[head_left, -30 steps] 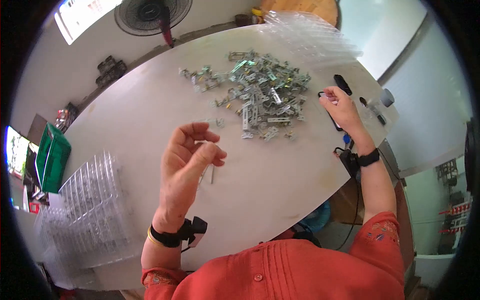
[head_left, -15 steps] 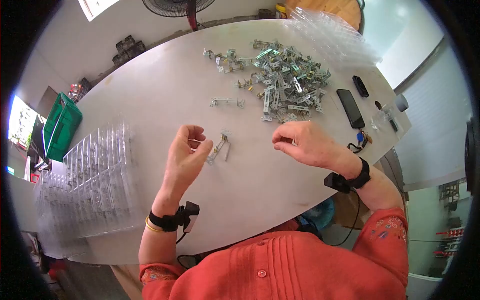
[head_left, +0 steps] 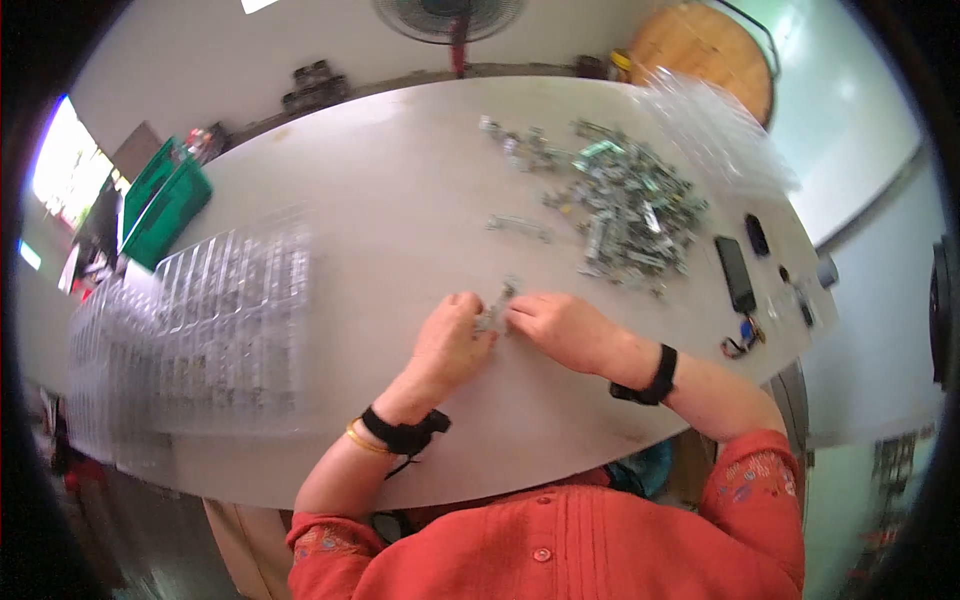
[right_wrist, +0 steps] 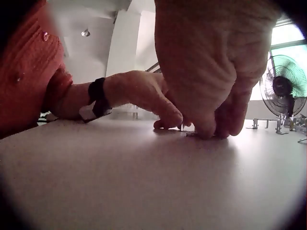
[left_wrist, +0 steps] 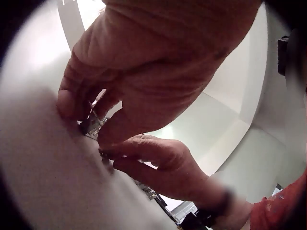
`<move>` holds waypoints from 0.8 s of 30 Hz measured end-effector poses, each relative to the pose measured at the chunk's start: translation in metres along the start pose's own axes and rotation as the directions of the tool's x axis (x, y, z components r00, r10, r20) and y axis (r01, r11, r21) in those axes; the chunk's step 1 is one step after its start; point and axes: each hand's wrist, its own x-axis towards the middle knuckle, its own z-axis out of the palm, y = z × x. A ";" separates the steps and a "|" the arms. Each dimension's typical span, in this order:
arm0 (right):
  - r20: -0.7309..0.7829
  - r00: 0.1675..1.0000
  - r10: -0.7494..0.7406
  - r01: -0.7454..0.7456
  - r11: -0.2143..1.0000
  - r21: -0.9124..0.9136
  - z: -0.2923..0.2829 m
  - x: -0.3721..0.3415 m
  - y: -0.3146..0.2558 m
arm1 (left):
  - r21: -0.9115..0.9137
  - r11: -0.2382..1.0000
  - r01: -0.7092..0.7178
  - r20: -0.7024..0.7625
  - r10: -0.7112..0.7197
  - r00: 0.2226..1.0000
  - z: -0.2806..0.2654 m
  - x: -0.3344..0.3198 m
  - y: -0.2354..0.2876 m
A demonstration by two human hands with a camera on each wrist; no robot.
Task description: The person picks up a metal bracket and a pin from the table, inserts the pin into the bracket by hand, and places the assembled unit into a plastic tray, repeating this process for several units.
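Note:
A small silvery metal bracket [head_left: 505, 292] lies between the two hands on the white table, partly covered by fingers. My left hand [head_left: 450, 345] grips one end, and metal shows between its thumb and fingers in the left wrist view. From the other side my right hand [head_left: 570, 330] pinches at the bracket, thumb and fingertips close together and low over the tabletop. In the right wrist view a thin metal edge [right_wrist: 191, 134] peeks out by the right thumb. I cannot tell whether the right fingertips also hold a thin rod.
A heap of metal brackets [head_left: 640, 215] lies at the back right, with a single bracket [head_left: 518, 226] nearer. Clear plastic trays [head_left: 235, 330] are stacked at left, more clear trays [head_left: 715, 130] at the far right. A phone [head_left: 735, 275] and keys [head_left: 745, 338] sit at right; a green crate [head_left: 165, 205] stands far left.
My right hand has come from beside the phone leftward to the bracket. The left hand has closed in on it from its left side. The head view has turned left.

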 end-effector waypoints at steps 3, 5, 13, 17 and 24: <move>0.082 0.997 -0.005 0.009 0.999 -0.047 0.001 0.001 -0.003 | -0.051 0.999 -0.013 -0.044 0.011 0.999 0.008 -0.002 -0.009; 0.089 0.996 -0.028 0.034 0.997 -0.066 -0.010 0.005 -0.011 | -0.096 0.995 0.027 -0.064 -0.034 0.997 0.008 -0.001 -0.010; 0.163 0.978 -0.128 0.162 0.963 -0.214 -0.016 0.018 -0.013 | -0.302 0.948 0.103 -0.164 -0.158 0.974 0.000 0.006 -0.023; 0.162 0.980 -0.114 0.143 0.974 -0.178 -0.009 0.027 -0.008 | -0.699 0.655 0.285 0.032 -0.370 0.929 -0.005 0.007 -0.024; 0.304 0.949 0.084 -0.099 0.995 0.035 -0.023 0.031 -0.003 | -0.782 0.553 0.286 0.063 -0.386 0.920 -0.005 0.007 -0.022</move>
